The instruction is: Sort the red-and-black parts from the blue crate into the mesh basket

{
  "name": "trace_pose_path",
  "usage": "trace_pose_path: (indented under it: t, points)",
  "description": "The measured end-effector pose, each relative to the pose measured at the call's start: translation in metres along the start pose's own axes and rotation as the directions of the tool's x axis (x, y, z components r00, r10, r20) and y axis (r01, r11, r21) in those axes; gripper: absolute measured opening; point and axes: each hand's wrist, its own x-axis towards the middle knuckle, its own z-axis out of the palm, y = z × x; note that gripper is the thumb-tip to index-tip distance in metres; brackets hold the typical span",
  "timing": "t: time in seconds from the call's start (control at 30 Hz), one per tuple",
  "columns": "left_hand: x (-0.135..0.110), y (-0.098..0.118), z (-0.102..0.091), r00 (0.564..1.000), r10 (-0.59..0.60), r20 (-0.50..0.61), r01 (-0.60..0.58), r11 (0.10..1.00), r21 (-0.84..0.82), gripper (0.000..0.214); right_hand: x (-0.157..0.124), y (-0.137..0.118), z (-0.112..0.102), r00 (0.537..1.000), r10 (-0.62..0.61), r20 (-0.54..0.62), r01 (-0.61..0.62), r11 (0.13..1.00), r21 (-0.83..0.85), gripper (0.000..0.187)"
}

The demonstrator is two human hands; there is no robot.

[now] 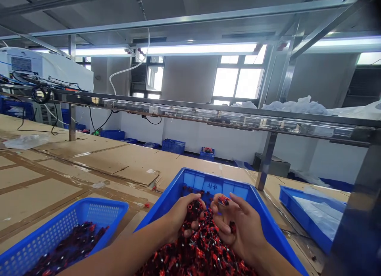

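Observation:
A deep blue bin (269, 216) stands in front of me, its lower part covered by a heap of small red and black parts (196, 258). My left hand (181, 216) is curled above the heap, around a cluster of the small red and black parts (195, 208). To its right, my right hand (238, 224) pinches one small red and black part (224, 200) between thumb and forefinger. Another dark piece (232, 227) shows by its lower fingers. The exact kind of these parts is too small to make out.
A blue perforated basket (101, 206) with similar parts stands at the left. At the right is a shallow blue tray (306, 208) holding white plastic. A metal post (267, 161) rises beside the bin, under a metal shelf rail (184, 109). Cardboard (104, 161) covers the table.

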Motion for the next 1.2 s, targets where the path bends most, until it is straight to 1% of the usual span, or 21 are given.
trace_pose_path:
  t: [0.07, 0.13, 0.17, 0.2, 0.27, 0.3, 0.37, 0.43, 0.5, 0.6, 0.63, 0.73, 0.77, 0.8, 0.87, 0.9, 0.97, 1.03, 1.07, 1.13, 1.2]
  points:
    - [0.001, -0.002, 0.000, 1.000, -0.009, -0.007, 0.009, 1.000, 0.024, 0.041, 0.003, 0.001, -0.001, 0.997, 0.025, -0.076, -0.030, 0.998, -0.063, 0.031]
    - [0.001, -0.004, 0.001, 1.000, -0.018, -0.025, 0.019, 0.999, 0.044, 0.042, 0.005, 0.005, -0.002, 0.992, -0.001, -0.128, -0.033, 0.965, -0.259, 0.031]
    - [0.001, -0.006, 0.002, 0.999, -0.025, -0.045, 0.027, 0.998, 0.055, 0.042, 0.006, 0.007, -0.001, 0.990, -0.052, -0.128, -0.003, 0.916, -0.400, 0.031]
    - [0.000, -0.007, 0.004, 0.997, -0.024, -0.069, 0.029, 0.997, 0.070, 0.042, 0.006, 0.010, 0.001, 0.986, -0.125, -0.107, 0.047, 0.837, -0.545, 0.029]
    - [-0.001, -0.010, 0.007, 0.995, 0.024, -0.100, -0.012, 0.993, 0.120, 0.042, 0.005, 0.015, 0.007, 0.964, -0.266, -0.026, 0.148, 0.612, -0.777, 0.019]
    - [-0.001, -0.011, 0.009, 0.992, 0.070, -0.100, -0.054, 0.987, 0.153, 0.041, 0.004, 0.018, 0.010, 0.949, -0.314, 0.010, 0.174, 0.497, -0.850, 0.018]
    - [-0.001, -0.014, 0.012, 0.984, 0.150, -0.093, -0.129, 0.970, 0.205, 0.041, 0.002, 0.023, 0.016, 0.931, -0.361, 0.051, 0.178, 0.326, -0.928, 0.017]
    - [0.000, -0.016, 0.014, 0.981, 0.168, -0.099, -0.142, 0.963, 0.227, 0.041, 0.001, 0.027, 0.019, 0.918, -0.390, 0.074, 0.171, 0.222, -0.960, 0.013]
    - [0.000, -0.017, 0.015, 0.984, 0.144, -0.108, -0.118, 0.969, 0.218, 0.042, 0.001, 0.029, 0.019, 0.912, -0.403, 0.080, 0.174, 0.203, -0.964, 0.004]
    - [-0.002, -0.016, 0.015, 0.987, 0.147, -0.067, -0.131, 0.971, 0.200, 0.036, 0.001, 0.030, 0.017, 0.913, -0.401, 0.067, 0.176, 0.240, -0.955, 0.008]
    - [-0.003, -0.016, 0.015, 0.986, 0.156, -0.054, -0.142, 0.970, 0.198, 0.033, 0.001, 0.029, 0.017, 0.915, -0.395, 0.074, 0.178, 0.233, -0.956, 0.006]
    - [-0.006, -0.016, 0.017, 0.989, 0.142, -0.041, -0.132, 0.973, 0.189, 0.029, 0.000, 0.027, 0.017, 0.919, -0.378, 0.114, 0.190, 0.172, -0.967, 0.013]
    - [-0.007, -0.016, 0.018, 0.991, 0.122, -0.052, -0.111, 0.979, 0.173, 0.030, -0.001, 0.027, 0.018, 0.921, -0.371, 0.115, 0.191, 0.175, -0.966, 0.011]
    - [-0.007, -0.015, 0.019, 0.993, 0.096, -0.062, -0.085, 0.985, 0.149, 0.030, -0.002, 0.027, 0.019, 0.924, -0.367, 0.107, 0.192, 0.204, -0.960, 0.010]
    - [-0.007, -0.014, 0.019, 0.997, 0.018, -0.072, -0.013, 0.997, 0.071, 0.030, -0.002, 0.027, 0.021, 0.928, -0.366, 0.065, 0.194, 0.327, -0.925, 0.012]
    - [-0.006, -0.013, 0.019, 0.997, -0.027, -0.073, 0.029, 0.999, 0.021, 0.031, -0.002, 0.027, 0.022, 0.931, -0.364, 0.029, 0.191, 0.418, -0.888, 0.015]
    - [-0.005, -0.012, 0.018, 0.994, -0.094, -0.062, 0.091, 0.995, -0.052, 0.034, 0.000, 0.027, 0.021, 0.945, -0.319, -0.077, 0.162, 0.656, -0.737, 0.022]
    - [-0.005, -0.011, 0.017, 0.991, -0.123, -0.057, 0.120, 0.991, -0.055, 0.040, 0.004, 0.025, 0.017, 0.968, -0.188, -0.165, 0.091, 0.879, -0.468, 0.030]
    - [-0.005, -0.011, 0.016, 0.991, -0.124, -0.057, 0.122, 0.992, -0.040, 0.042, 0.006, 0.023, 0.014, 0.980, -0.095, -0.177, 0.035, 0.948, -0.316, 0.035]
    - [-0.004, -0.012, 0.014, 0.991, -0.117, -0.065, 0.117, 0.993, -0.011, 0.043, 0.009, 0.019, 0.007, 0.987, 0.072, -0.144, -0.084, 0.993, -0.078, 0.044]
    - [-0.003, -0.013, 0.013, 0.992, -0.094, -0.082, 0.095, 0.995, 0.007, 0.042, 0.010, 0.014, 0.003, 0.981, 0.168, -0.096, -0.164, 0.985, 0.055, 0.049]
